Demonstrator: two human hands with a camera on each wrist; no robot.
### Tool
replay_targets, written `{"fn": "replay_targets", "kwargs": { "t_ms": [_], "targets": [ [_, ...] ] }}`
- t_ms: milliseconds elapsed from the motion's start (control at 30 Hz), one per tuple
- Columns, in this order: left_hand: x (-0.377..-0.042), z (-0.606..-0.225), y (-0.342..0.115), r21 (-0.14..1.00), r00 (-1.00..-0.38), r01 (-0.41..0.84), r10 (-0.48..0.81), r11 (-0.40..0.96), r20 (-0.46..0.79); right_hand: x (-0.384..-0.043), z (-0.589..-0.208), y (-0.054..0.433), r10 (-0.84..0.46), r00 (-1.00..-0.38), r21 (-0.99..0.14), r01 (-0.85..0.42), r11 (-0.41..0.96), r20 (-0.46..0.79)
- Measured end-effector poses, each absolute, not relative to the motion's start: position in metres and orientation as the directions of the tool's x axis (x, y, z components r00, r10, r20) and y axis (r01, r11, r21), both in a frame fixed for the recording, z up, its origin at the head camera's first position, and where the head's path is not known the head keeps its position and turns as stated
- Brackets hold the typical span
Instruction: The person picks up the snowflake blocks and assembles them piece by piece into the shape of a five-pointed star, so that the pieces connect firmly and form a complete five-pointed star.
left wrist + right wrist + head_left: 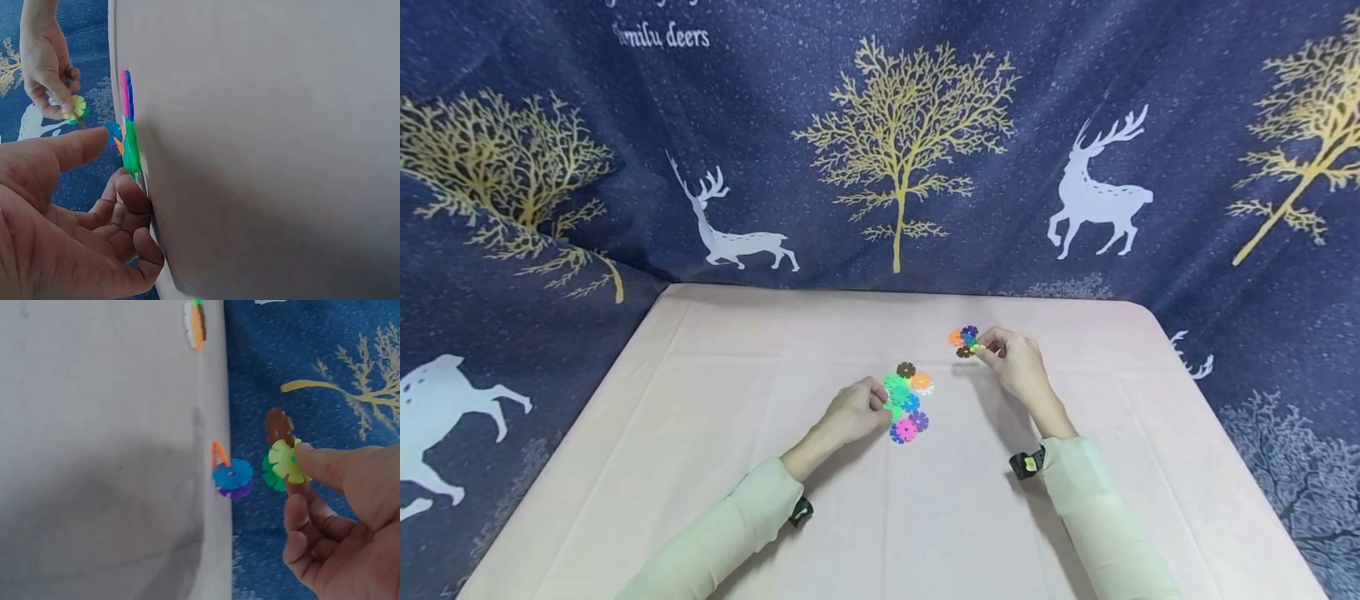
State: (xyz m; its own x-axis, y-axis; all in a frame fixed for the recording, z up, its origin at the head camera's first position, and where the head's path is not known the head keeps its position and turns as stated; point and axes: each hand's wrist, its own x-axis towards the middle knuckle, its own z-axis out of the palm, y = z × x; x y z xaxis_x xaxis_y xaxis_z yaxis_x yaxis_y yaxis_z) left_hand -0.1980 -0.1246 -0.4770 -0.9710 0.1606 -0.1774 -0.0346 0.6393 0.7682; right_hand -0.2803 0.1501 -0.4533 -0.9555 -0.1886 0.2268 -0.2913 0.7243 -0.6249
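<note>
Several notched plastic snowflake discs [906, 429] in pink, blue, purple, green, orange, white and brown lie as a flat cluster mid-table. My left hand [856, 411] is at its left side, fingertips by the green discs [130, 149]. Thumb and forefinger stand apart in the left wrist view, the other fingers loosely bent. Farther right, my right hand [1017, 364] pinches a yellow snowflake disc [287, 461] between thumb and fingers. A green disc [273, 475] and a brown disc [279, 426] are right beside the yellow one. Whether they are joined to it is unclear.
A blue snowflake disc [232, 474], a purple one [237, 489] and an orange one [955, 337] lie close to the right hand. Pale cloth covers the table [775, 333]. Behind it hangs a dark blue curtain [970, 250] printed with deer and trees.
</note>
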Motion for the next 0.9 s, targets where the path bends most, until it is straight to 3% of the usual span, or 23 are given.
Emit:
{"fn": "replay_targets", "kwargs": {
  "t_ms": [333,900],
  "targets": [
    [-0.201,-0.481,-0.122,0.664,-0.968,0.044,0.197,0.746,-0.156,-0.289,-0.47,0.151,-0.125,-0.989,-0.645,-0.147,0.75,0.079],
    [-0.198,-0.477,-0.121,0.649,-0.963,0.0,0.174,0.761,-0.204,-0.288,-0.47,0.152,-0.113,-0.992,-0.661,-0.051,0.749,-0.052]
  ]
}}
